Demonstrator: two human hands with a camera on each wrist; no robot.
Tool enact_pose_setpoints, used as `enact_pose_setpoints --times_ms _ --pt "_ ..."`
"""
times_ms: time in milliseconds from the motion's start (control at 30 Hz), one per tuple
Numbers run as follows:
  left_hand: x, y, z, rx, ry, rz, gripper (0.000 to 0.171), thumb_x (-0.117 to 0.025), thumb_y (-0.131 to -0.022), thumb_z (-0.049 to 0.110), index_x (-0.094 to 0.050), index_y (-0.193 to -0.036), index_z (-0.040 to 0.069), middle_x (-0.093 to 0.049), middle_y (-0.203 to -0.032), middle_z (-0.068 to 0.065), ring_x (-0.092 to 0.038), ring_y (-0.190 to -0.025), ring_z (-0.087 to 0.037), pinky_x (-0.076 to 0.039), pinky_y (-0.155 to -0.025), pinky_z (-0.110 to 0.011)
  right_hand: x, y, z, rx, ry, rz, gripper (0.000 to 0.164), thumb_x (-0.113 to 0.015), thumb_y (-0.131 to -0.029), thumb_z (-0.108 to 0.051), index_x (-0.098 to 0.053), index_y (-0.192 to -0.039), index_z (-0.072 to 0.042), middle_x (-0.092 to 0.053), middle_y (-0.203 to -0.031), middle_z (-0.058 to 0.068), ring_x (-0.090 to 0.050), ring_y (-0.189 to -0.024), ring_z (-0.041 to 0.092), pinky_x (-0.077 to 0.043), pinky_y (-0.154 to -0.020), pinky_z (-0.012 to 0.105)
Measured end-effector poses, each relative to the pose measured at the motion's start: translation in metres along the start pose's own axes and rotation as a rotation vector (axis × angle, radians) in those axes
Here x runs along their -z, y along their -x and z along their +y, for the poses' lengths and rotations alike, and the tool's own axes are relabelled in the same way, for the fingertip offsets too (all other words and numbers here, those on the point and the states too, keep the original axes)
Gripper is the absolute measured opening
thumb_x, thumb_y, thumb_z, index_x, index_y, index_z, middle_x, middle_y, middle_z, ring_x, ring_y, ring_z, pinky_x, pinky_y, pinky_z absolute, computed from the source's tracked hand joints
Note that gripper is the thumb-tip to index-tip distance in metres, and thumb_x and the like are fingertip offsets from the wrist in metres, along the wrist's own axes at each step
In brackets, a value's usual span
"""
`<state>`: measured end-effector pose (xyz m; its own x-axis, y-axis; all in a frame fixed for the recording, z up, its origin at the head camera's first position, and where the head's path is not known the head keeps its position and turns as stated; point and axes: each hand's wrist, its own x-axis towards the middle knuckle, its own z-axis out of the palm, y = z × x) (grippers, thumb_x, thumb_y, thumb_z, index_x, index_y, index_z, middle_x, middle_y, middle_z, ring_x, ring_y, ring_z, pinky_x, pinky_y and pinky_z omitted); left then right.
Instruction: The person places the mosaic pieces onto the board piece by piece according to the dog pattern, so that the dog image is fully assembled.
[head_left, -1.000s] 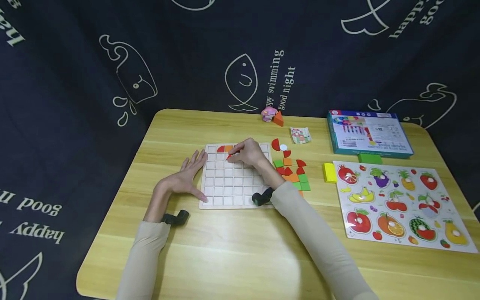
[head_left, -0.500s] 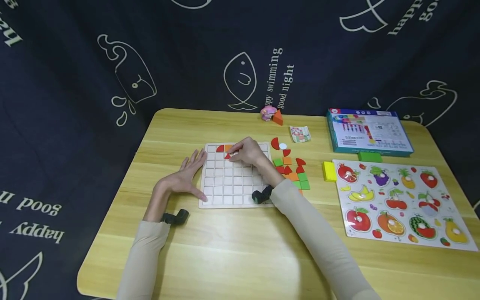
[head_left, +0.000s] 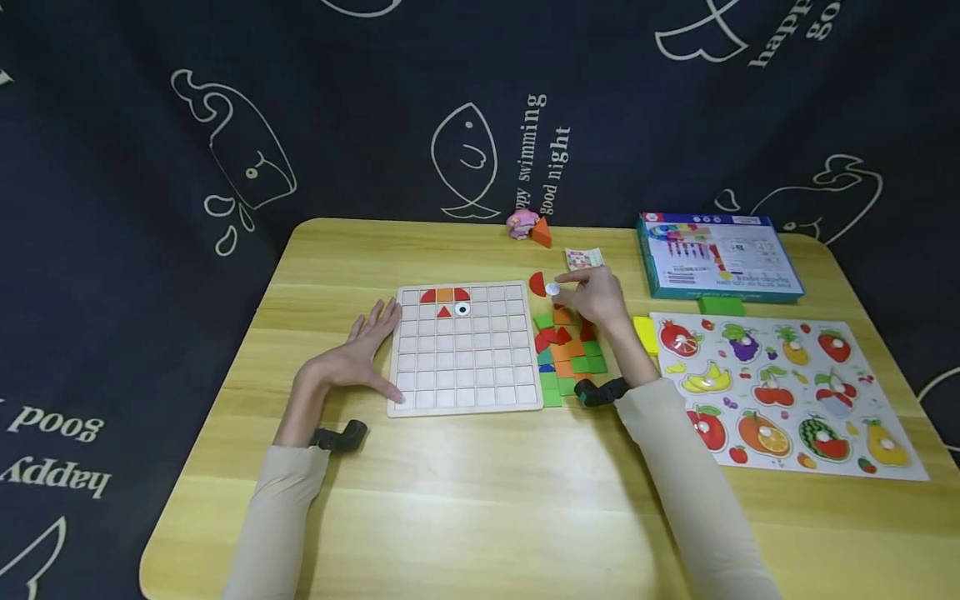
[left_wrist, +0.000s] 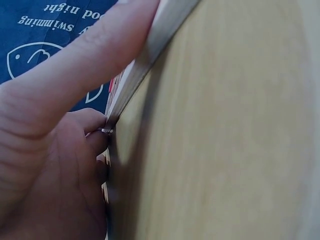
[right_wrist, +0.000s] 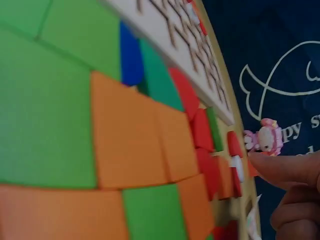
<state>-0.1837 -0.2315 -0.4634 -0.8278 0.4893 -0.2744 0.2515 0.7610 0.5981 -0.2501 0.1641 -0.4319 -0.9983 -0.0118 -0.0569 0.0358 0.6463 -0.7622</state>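
The pale gridded board (head_left: 465, 358) lies on the table. Its top row holds a red quarter-circle (head_left: 428, 296), an orange square (head_left: 445, 294) and another red quarter-circle (head_left: 462, 294). Below sit a red triangle (head_left: 444, 312) and a round white piece with a black centre (head_left: 462, 309). My left hand (head_left: 348, 354) is spread along the board's left edge, thumb on the near corner; the left wrist view shows the thumb against the board's side (left_wrist: 150, 52). My right hand (head_left: 596, 296) is at a white disc (head_left: 552, 289), thumb and forefinger apart beside it; contact cannot be told.
Right of the board lie several flat green (head_left: 596, 364), orange (head_left: 562, 369) and red pieces; a red half-circle (head_left: 537, 284) sits beside the disc. Beyond are a printed card (head_left: 583, 258), a fruit puzzle board (head_left: 795, 400), a box (head_left: 720, 258), a yellow block (head_left: 645, 335) and a pink figure (head_left: 522, 223).
My right hand has left the board and moved right to the white disc. The round black-centred piece now shows beside the red triangle. My left hand keeps its place at the board.
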Motion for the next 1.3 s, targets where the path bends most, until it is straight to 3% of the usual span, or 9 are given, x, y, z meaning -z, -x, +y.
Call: enact_pose_setpoints --times_ms 167,333,467,600,667,767,867,1100,1300 --pt "-0.001 0.001 -0.003 0.002 -0.003 0.000 0.147 -0.088 -0.053 0.058 0.010 -0.155 0.018 0.020 -0.162 -0.001 0.024 -0.149 -0.023 0.011 -0.122 -0.052 -0.009 -0.004 0.008 -0.054 0.014 0.054 0.034 -0.083 -0.075 -0.021 -0.076 -0.105 -0.007 -0.063 -0.076 0.006 -0.042 -0.061 0.018 -0.030 -0.048 0.025" --pt "-0.003 0.001 -0.001 -0.003 0.001 -0.004 0.146 -0.088 -0.054 0.057 0.009 -0.155 0.017 0.020 -0.162 -0.001 0.024 -0.149 -0.024 0.011 -0.122 -0.052 -0.016 -0.006 0.011 -0.097 0.034 0.122 0.032 -0.084 -0.074 -0.022 -0.077 -0.101 -0.008 -0.071 -0.098 0.016 -0.046 -0.068 0.020 -0.032 -0.052 0.027" --pt "-0.003 0.002 0.000 0.007 0.002 -0.005 0.146 -0.089 -0.054 0.056 0.009 -0.155 0.017 0.020 -0.162 0.000 0.024 -0.149 -0.023 0.011 -0.122 -0.052 -0.018 -0.007 0.012 -0.089 0.065 0.122 0.029 -0.084 -0.074 -0.024 -0.078 -0.098 -0.009 -0.068 -0.080 0.011 -0.046 -0.064 0.020 -0.030 -0.048 0.025" --pt "-0.002 0.003 0.000 0.009 0.003 -0.003 0.146 -0.089 -0.054 0.055 0.009 -0.155 0.017 0.020 -0.162 -0.001 0.024 -0.149 -0.023 0.011 -0.122 -0.052 -0.016 -0.007 0.011 -0.040 0.076 0.039 0.028 -0.079 -0.080 -0.026 -0.076 -0.099 -0.006 -0.053 -0.058 0.001 -0.043 -0.057 0.018 -0.030 -0.045 0.025" --pt "-0.001 0.003 0.000 0.007 0.002 0.000 0.146 -0.089 -0.054 0.056 0.009 -0.155 0.017 0.020 -0.162 -0.001 0.024 -0.149 -0.024 0.011 -0.122 -0.052 -0.014 -0.006 0.011 -0.042 0.017 -0.034 0.028 -0.075 -0.084 -0.026 -0.075 -0.100 -0.003 -0.055 -0.060 0.001 -0.045 -0.058 0.018 -0.033 -0.047 0.025" --pt "-0.001 0.003 -0.001 0.006 0.001 0.000 0.146 -0.088 -0.054 0.056 0.010 -0.155 0.017 0.020 -0.162 -0.001 0.024 -0.149 -0.023 0.011 -0.122 -0.052 -0.011 -0.003 0.009 -0.072 -0.064 -0.142 0.028 -0.066 -0.092 -0.024 -0.073 -0.105 0.000 -0.063 -0.079 0.008 -0.045 -0.066 0.019 -0.035 -0.055 0.026" --pt "-0.001 0.003 -0.002 0.006 -0.002 0.003 0.146 -0.088 -0.054 0.057 0.010 -0.155 0.017 0.020 -0.162 -0.001 0.024 -0.149 -0.023 0.011 -0.122 -0.051 -0.009 -0.001 0.008 -0.109 -0.070 -0.177 0.030 -0.061 -0.095 -0.026 -0.071 -0.110 -0.002 -0.063 -0.094 0.009 -0.046 -0.072 0.017 -0.036 -0.059 0.025" --pt "0.000 0.002 -0.003 -0.005 -0.006 0.005 0.145 -0.088 -0.055 0.055 0.010 -0.155 0.017 0.019 -0.162 -0.002 0.024 -0.149 -0.024 0.010 -0.122 -0.053 -0.010 -0.003 0.007 -0.066 -0.042 -0.166 0.025 -0.073 -0.086 -0.019 -0.073 -0.109 -0.008 -0.042 -0.053 -0.003 -0.034 -0.048 0.014 -0.028 -0.048 0.026" --pt "0.002 0.003 0.000 -0.001 -0.007 0.001 0.146 -0.088 -0.055 0.056 0.010 -0.155 0.016 0.020 -0.162 -0.003 0.024 -0.149 -0.023 0.011 -0.122 -0.052 -0.010 -0.004 0.007 -0.029 -0.033 -0.196 0.025 -0.079 -0.079 -0.013 -0.076 -0.103 -0.008 -0.033 -0.049 -0.004 -0.030 -0.045 0.015 -0.023 -0.046 0.027"
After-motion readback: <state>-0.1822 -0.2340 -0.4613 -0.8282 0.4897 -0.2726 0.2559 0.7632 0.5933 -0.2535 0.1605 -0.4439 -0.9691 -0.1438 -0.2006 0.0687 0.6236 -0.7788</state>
